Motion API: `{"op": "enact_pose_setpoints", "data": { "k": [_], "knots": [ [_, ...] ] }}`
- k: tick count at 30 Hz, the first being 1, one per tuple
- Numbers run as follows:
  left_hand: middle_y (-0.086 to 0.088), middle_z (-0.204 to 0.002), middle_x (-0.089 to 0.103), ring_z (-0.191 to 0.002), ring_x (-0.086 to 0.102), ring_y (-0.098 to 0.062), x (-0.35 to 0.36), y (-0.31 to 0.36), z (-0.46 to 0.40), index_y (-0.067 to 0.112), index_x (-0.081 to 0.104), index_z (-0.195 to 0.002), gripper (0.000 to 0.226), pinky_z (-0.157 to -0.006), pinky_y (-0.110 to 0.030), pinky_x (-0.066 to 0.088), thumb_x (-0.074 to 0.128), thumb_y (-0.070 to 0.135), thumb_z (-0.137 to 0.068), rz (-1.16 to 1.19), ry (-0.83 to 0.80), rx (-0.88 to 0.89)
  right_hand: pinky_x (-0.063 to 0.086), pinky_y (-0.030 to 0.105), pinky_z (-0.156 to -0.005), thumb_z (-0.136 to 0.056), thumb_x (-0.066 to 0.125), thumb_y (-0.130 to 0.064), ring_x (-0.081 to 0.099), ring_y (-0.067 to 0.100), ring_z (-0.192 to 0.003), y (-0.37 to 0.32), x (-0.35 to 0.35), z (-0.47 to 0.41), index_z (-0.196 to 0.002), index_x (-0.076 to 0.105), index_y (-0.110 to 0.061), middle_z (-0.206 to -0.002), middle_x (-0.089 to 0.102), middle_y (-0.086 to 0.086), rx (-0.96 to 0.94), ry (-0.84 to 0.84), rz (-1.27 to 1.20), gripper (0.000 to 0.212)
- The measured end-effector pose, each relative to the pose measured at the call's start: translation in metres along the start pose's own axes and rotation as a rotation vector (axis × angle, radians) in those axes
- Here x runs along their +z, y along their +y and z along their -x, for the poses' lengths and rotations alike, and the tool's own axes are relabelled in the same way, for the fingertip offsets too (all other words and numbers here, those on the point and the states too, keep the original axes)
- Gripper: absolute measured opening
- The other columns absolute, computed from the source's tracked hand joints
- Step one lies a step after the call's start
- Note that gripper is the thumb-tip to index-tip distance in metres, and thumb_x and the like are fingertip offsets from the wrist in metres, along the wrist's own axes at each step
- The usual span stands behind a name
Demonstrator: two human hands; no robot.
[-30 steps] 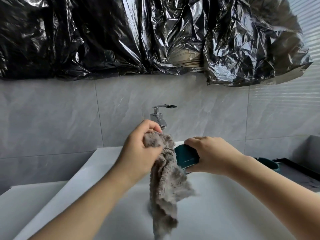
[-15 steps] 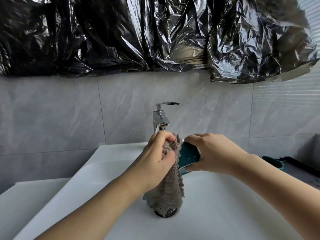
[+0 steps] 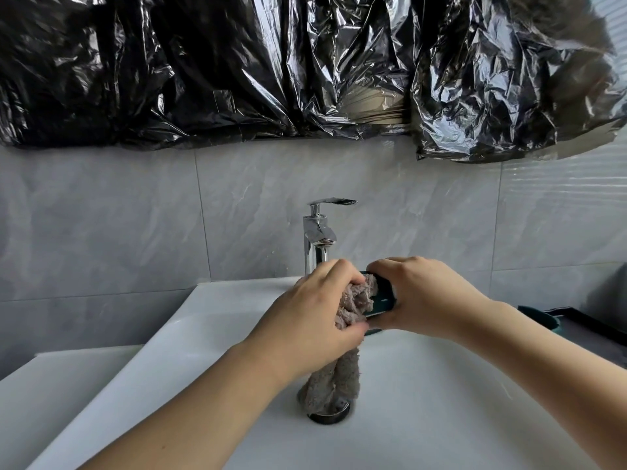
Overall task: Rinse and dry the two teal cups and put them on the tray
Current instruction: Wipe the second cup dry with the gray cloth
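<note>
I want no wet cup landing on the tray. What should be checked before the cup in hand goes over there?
1. Right hand grips the teal cup: ok.
2. Left hand pushes the grey cloth into the cup: ok.
3. Cup dry inside: cannot tell.
4. Faucet off, no stream visible: ok.
5. Other teal cup sits at the tray: ok.
6. Free space on the tray: cannot tell.

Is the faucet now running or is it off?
Off, as far as visible: no water stream falls from the faucet into the white sink. The hands partly hide the space under its spout.
</note>
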State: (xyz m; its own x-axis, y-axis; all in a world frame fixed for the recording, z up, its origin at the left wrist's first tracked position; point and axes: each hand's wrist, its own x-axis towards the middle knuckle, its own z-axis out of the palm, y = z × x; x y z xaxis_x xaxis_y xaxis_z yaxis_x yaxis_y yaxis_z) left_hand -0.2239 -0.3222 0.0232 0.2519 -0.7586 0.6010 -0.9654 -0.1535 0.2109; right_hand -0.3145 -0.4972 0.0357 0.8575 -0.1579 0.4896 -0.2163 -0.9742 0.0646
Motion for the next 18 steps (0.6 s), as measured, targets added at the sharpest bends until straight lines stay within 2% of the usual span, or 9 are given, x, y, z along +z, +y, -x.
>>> {"op": "enact_pose_setpoints", "data": {
  "k": [2, 4, 7, 9, 12, 15, 18],
  "knots": [
    [0.019, -0.081, 0.044, -0.067, 0.047, -0.005, -0.001, 0.0, 0.0, 0.037, 0.034, -0.113, 0.046, -0.055, -0.015, 0.029, 0.069, 0.036, -0.083, -0.023, -0.035, -0.03, 0.056, 0.037, -0.069, -0.063, 0.066, -0.069, 0.065, 0.019, -0.082, 0.0, 0.006, -0.001, -0.105, 0.057, -0.031, -0.091, 0.064, -0.011, -0.032, -0.008, 0.028, 0.058],
    [0.018, -0.069, 0.04, -0.055, 0.041, -0.003, -0.003, 0.001, 0.001, 0.036, 0.034, -0.111, 0.046, -0.05, -0.017, 0.024, 0.069, 0.034, -0.081, -0.043, -0.046, -0.034, 0.056, 0.037, -0.069, -0.064, 0.067, -0.067, 0.065, 0.018, -0.084, 0.0, 0.009, -0.002, -0.107, 0.057, -0.032, -0.093, 0.064, -0.011, -0.051, 0.001, 0.034, 0.056],
    [0.013, -0.068, 0.044, -0.052, 0.039, -0.007, -0.007, 0.001, 0.0, 0.036, 0.035, -0.108, 0.046, -0.048, -0.022, 0.027, 0.069, 0.028, -0.078, -0.013, -0.008, -0.05, 0.056, 0.038, -0.074, -0.064, 0.066, -0.067, 0.061, 0.015, -0.093, 0.004, 0.01, -0.001, -0.112, 0.058, -0.031, -0.097, 0.063, -0.013, -0.077, 0.083, -0.07, 0.06],
    [0.007, -0.073, 0.055, -0.051, 0.042, -0.01, -0.008, -0.003, -0.001, 0.038, 0.035, -0.106, 0.047, -0.049, -0.028, 0.035, 0.07, 0.026, -0.076, 0.052, 0.008, -0.067, 0.054, 0.036, -0.08, -0.065, 0.067, -0.068, 0.055, 0.014, -0.098, 0.006, 0.011, 0.001, -0.117, 0.056, -0.029, -0.102, 0.062, -0.014, -0.093, 0.121, -0.19, 0.066],
    [0.005, -0.082, 0.064, -0.063, 0.057, -0.014, -0.01, -0.009, 0.002, 0.04, 0.038, -0.105, 0.048, -0.058, -0.035, 0.05, 0.072, 0.026, -0.075, 0.115, 0.023, -0.068, 0.049, 0.034, -0.094, -0.062, 0.077, -0.061, 0.054, 0.007, -0.105, 0.014, 0.015, 0.004, -0.119, 0.052, -0.035, -0.109, 0.06, -0.019, 0.014, 0.036, -0.41, 0.067],
    [0.008, -0.082, 0.06, -0.056, 0.052, -0.006, -0.013, -0.013, 0.002, 0.038, 0.041, -0.104, 0.047, -0.058, -0.026, 0.047, 0.075, 0.022, -0.076, 0.22, 0.034, -0.103, 0.05, 0.036, -0.102, -0.055, 0.075, -0.069, 0.065, 0.0, -0.108, 0.027, 0.021, 0.005, -0.118, 0.051, -0.043, -0.114, 0.068, -0.022, 0.106, -0.05, -0.494, 0.073],
    [0.012, -0.087, 0.06, -0.07, 0.057, -0.002, -0.016, -0.018, 0.0, 0.031, 0.048, -0.105, 0.038, -0.07, -0.024, 0.051, 0.073, 0.016, -0.082, 0.485, -0.008, -0.163, 0.052, 0.037, -0.102, -0.055, 0.081, -0.056, 0.067, -0.003, -0.106, 0.03, 0.022, 0.006, -0.115, 0.058, -0.041, -0.11, 0.072, -0.022, 0.111, -0.036, -0.635, 0.066]
  ]
}}
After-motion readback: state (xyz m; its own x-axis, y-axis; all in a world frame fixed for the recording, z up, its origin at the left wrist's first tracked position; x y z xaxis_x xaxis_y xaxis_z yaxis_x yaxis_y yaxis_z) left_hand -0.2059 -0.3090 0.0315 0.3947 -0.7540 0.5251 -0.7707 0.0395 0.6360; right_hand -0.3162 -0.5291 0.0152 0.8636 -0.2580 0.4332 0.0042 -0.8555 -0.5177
